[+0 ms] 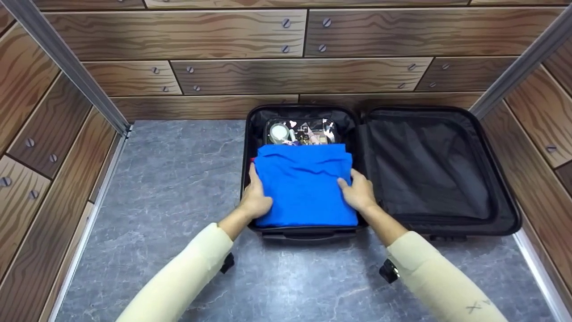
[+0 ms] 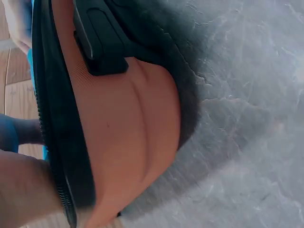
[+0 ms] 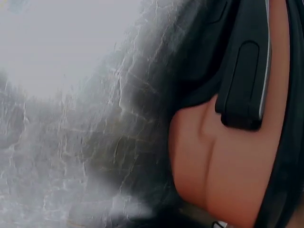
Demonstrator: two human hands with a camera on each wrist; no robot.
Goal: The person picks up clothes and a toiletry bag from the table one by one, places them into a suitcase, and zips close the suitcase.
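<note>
A: Where's the blue cloth [image 1: 306, 188] rn?
B: Folded, in or just over the L half of the open suitcase [image 1: 308, 107], near side; can't tell if it's resting yet. It hides the near edge of a clear pouch [image 1: 302, 130] w/ small items inside.
A: And the fingers?
B: L hand [image 1: 256, 199] grips the cloth's L edge; R hand [image 1: 359, 192] has the R edge, thumb on top. Some fingers hidden tho.
A: Anything else?
B: Black lid [image 1: 424, 165] lies open on the R. Suitcase's on the gray floor [image 1: 178, 156], orange shell [image 2: 123, 128] w/ black handle [image 3: 244, 71].
</note>
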